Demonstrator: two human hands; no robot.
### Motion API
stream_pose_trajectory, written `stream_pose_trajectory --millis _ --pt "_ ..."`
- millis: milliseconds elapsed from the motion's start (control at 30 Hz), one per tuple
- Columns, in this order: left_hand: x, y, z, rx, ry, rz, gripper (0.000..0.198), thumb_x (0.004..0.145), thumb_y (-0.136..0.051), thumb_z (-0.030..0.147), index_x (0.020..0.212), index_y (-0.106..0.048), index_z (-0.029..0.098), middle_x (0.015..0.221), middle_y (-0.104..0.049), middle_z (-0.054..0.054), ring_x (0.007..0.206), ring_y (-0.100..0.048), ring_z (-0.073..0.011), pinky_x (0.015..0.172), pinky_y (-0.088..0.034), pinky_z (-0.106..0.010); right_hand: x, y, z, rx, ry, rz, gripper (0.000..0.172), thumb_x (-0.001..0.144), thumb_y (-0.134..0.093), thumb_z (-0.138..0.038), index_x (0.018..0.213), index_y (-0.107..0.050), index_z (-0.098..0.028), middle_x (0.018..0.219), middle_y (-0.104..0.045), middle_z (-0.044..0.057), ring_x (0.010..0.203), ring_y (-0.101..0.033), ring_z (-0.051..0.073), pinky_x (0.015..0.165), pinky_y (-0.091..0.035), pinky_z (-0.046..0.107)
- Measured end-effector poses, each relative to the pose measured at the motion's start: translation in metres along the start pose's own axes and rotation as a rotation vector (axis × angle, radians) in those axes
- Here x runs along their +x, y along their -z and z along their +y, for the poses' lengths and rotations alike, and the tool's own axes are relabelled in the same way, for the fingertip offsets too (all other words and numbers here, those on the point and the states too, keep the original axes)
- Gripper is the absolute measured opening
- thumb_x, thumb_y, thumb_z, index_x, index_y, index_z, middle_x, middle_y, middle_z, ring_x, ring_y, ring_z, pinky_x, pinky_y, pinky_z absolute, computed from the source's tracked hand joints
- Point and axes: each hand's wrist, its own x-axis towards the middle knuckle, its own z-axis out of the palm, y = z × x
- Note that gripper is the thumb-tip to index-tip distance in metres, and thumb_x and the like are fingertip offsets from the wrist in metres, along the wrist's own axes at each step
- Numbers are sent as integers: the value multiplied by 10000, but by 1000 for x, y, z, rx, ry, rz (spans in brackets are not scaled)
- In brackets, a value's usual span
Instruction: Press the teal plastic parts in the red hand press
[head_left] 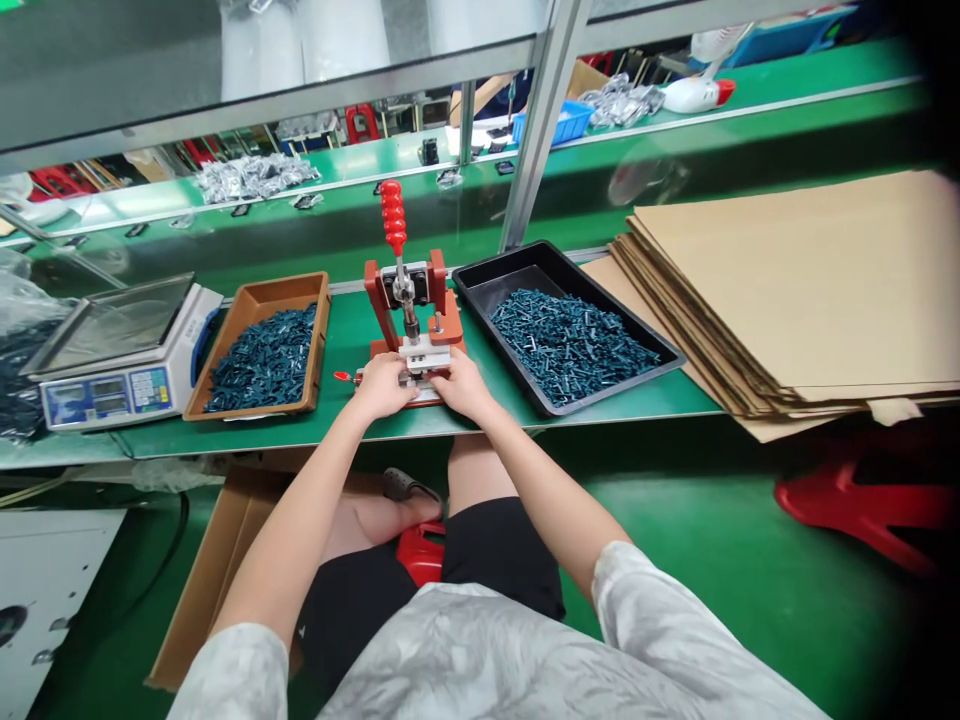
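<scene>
Head view: left hand (381,388), right hand (461,386) together on a red toggle press (405,300), between brown tray (320,340) and black tray (525,262)

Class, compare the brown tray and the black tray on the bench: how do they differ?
The brown tray is orange-brown, the black tray black. The brown tray looks smaller than the black tray. The brown tray sits left of the red hand press, the black tray right of it. Both hold loose dark teal parts and rest on the green bench.
</scene>
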Motion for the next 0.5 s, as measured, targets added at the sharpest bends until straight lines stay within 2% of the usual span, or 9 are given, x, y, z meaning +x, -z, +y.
stream_pose_trajectory --millis 100,333,433,500 --pt "-1 -2 -1 -5 7 12 251 734 -801 306 953 -781 185 1124 -737 -123 1145 -638 -359 1027 -517 -464 7 -6 -2 -6 29 -30 281 806 -677 -133 1043 -784 -241 1197 -709 71 1116 -672 269 1043 -535 439" --pt "1 -5 4 36 40 55 239 764 -776 261 977 -794 154 1155 -738 -143 1156 -638 -358 1033 -520 -475 5 -3 0 -22 74 -41 262 814 -655 -73 1008 -781 -195 1227 -697 73 1151 -667 239 1070 -512 371" --pt "-10 3 5 33 -12 88 242 754 -772 200 981 -799 122 1144 -747 -162 1139 -652 -364 1056 -513 -503 6 2 -6 -3 84 -35 338 823 -626 -14 1090 -763 -172 1245 -693 61 1192 -644 207 1111 -462 325" --pt "-12 2 6 -78 -93 146 187 765 -762 213 936 -798 145 1111 -760 -138 1116 -675 -338 1059 -528 -490 4 5 -15 8 122 -32 392 828 -607 24 1132 -742 -184 1233 -705 36 1205 -634 193 1125 -446 310"
